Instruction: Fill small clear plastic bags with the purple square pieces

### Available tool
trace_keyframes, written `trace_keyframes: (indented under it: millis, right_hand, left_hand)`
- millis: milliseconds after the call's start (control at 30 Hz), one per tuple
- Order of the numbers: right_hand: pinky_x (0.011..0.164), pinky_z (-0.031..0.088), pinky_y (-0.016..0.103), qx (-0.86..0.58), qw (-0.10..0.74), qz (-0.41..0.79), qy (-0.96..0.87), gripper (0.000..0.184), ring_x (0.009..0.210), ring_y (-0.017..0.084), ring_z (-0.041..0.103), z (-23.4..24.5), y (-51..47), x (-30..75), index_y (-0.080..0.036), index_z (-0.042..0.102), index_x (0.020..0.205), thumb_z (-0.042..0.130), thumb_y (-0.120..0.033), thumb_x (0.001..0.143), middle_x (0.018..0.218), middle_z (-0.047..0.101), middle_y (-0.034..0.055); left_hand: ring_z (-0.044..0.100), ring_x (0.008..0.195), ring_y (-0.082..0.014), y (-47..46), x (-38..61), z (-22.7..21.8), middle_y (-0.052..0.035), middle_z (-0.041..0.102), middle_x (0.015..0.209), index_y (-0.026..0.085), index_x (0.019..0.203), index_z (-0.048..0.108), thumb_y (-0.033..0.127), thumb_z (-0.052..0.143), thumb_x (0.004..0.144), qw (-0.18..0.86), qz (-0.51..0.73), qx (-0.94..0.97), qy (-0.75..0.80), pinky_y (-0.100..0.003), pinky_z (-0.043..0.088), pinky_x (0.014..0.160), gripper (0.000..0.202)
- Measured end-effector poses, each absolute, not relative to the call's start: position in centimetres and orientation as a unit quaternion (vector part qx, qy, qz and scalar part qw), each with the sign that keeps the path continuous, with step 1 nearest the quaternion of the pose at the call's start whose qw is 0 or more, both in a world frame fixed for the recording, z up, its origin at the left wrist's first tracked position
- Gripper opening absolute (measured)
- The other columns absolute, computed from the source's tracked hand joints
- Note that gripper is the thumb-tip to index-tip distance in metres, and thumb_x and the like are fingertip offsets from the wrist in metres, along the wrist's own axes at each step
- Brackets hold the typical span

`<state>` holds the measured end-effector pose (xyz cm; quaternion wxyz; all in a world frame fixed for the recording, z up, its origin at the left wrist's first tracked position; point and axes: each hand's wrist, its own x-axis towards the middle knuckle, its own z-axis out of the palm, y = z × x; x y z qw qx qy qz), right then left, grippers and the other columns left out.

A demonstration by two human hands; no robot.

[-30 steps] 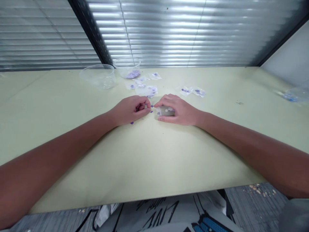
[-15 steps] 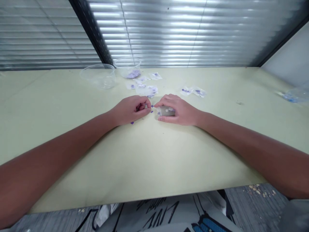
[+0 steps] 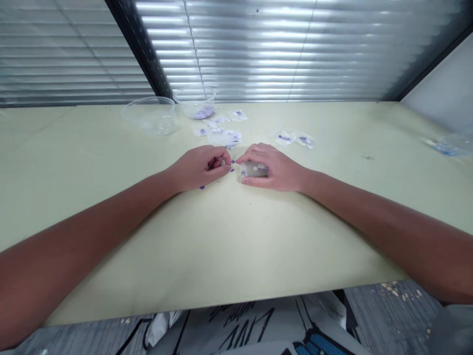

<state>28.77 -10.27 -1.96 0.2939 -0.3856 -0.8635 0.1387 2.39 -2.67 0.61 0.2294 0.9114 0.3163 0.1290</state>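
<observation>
My left hand (image 3: pixel 203 166) rests on the table with its fingers curled in and the thumb pressed towards the index finger. Whatever lies in that pinch is hidden or too small to name. Facing it, my right hand (image 3: pixel 275 167) curves round a small clear plastic bag (image 3: pixel 254 170), thumb on the near side and index finger on the far side. Pale bits show at the bag. Between the hands lie two tiny purple pieces, one purple piece (image 3: pixel 232 170) close to my left thumb. Another purple chip (image 3: pixel 202 187) sits by the left wrist.
Beyond the hands are several small clear packets (image 3: pixel 223 138) with purple bits, and two more packets (image 3: pixel 305 140) farther right. At the back left stand a clear tub (image 3: pixel 148 116) and a second tub (image 3: pixel 179 101) holding purple pieces. A clear plastic item (image 3: pixel 454 145) lies far right.
</observation>
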Motion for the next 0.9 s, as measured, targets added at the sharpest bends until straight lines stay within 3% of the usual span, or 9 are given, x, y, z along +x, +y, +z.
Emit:
trace_keyframes:
  millis: [900]
  right_hand:
    - [0.106,0.046,0.050,-0.386,0.296,0.137,-0.863,0.038,0.113,0.031,0.065,-1.89,-10.37,28.75,-0.029,0.069,0.129,0.073,-0.051,0.098,0.119,0.071,0.0089]
  left_hand:
    - [0.052,0.056,-0.0136,-2.58,2.40,0.52,0.0020,0.056,0.071,0.025,0.097,0.071,0.045,0.063,0.094,0.239,0.122,0.906,0.327,-0.023,0.040,0.047,0.022]
